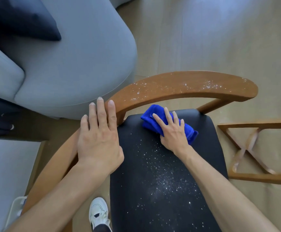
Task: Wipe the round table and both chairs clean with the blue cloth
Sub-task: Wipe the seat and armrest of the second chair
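Note:
A wooden chair with a curved backrest and a black seat fills the middle of the view. White specks lie scattered over the seat's centre and along the top of the backrest. The folded blue cloth rests on the far part of the seat. My right hand presses flat on top of it, fingers spread over the cloth. My left hand lies flat with fingers together at the seat's left edge, where the backrest curves down, holding nothing.
A grey sofa with a dark cushion stands close on the left, nearly touching the chair. A wooden cross-braced frame stands on the floor to the right. My white shoe shows beneath the seat's left side.

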Demonstrator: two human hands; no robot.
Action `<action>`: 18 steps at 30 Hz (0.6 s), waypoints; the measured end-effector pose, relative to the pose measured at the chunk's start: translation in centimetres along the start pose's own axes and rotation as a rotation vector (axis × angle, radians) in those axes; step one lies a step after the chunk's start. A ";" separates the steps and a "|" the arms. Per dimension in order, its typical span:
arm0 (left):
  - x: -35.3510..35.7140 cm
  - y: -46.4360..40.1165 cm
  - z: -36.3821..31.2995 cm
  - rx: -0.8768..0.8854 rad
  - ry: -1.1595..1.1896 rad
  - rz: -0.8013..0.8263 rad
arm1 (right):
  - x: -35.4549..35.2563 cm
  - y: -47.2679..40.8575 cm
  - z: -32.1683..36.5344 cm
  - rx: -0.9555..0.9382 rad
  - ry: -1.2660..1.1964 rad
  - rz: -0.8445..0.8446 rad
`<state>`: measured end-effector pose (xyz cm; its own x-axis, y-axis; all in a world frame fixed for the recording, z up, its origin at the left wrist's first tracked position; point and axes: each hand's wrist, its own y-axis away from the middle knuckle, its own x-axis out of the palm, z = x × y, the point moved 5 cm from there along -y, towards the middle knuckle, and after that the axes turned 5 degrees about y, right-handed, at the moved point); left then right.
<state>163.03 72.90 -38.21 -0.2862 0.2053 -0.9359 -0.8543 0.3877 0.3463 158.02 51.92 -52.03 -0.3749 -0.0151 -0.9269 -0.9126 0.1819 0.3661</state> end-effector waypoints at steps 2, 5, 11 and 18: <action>0.0 0.0 -0.1 0.000 -0.007 -0.004 | 0.1 0.8 0.7 0.019 -0.021 -0.052; 0.0 0.1 -0.2 -0.009 -0.011 -0.012 | -0.1 2.9 2.0 -0.003 -0.051 -0.156; 0.0 0.2 -0.2 -0.011 -0.023 -0.011 | 3.4 13.3 6.0 -0.180 -0.005 -0.231; -0.2 0.2 0.0 -0.002 0.007 -0.002 | 3.2 20.0 7.1 -0.437 -0.077 -0.089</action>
<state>162.96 72.95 -37.94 -0.2875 0.1982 -0.9370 -0.8558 0.3861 0.3443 139.75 62.48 -48.21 -0.2934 0.0643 -0.9538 -0.9302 -0.2494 0.2693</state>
